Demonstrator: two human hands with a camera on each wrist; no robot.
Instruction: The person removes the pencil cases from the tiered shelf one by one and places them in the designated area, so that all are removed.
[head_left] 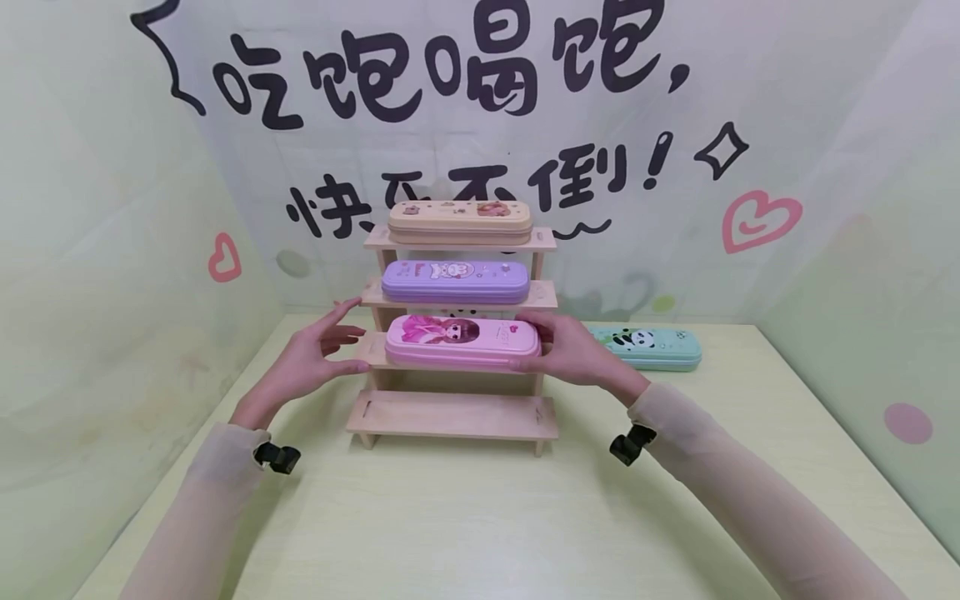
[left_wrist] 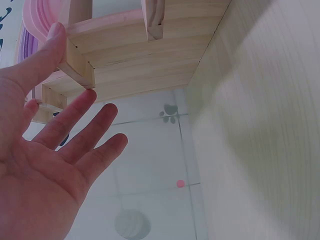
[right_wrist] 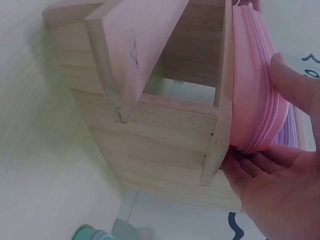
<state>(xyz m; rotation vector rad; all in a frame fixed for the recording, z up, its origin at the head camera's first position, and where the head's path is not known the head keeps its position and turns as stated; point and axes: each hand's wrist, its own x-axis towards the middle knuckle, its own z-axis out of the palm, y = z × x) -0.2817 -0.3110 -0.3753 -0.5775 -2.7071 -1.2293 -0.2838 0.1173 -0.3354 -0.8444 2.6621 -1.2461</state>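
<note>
A pink pencil case (head_left: pixel 461 340) with a doll picture lies on the second step from the bottom of a wooden stepped rack (head_left: pixel 450 414). My right hand (head_left: pixel 573 350) grips its right end; in the right wrist view the thumb (right_wrist: pixel 292 82) lies against the zipped side and the fingers curl behind. At the rack's left side my left hand (head_left: pixel 303 358) is spread, thumb tip near the end of that step and close to the case's left end. The left wrist view shows its fingers (left_wrist: pixel 82 135) extended beside the wood, holding nothing.
A purple pencil case (head_left: pixel 455 282) lies on the step above, and a cream one (head_left: pixel 460 222) on the top step. The bottom step is bare. A green panda pencil case (head_left: pixel 660 348) lies on the table (head_left: pixel 465 517), right of the rack. A printed backdrop (head_left: pixel 637 208) stands behind.
</note>
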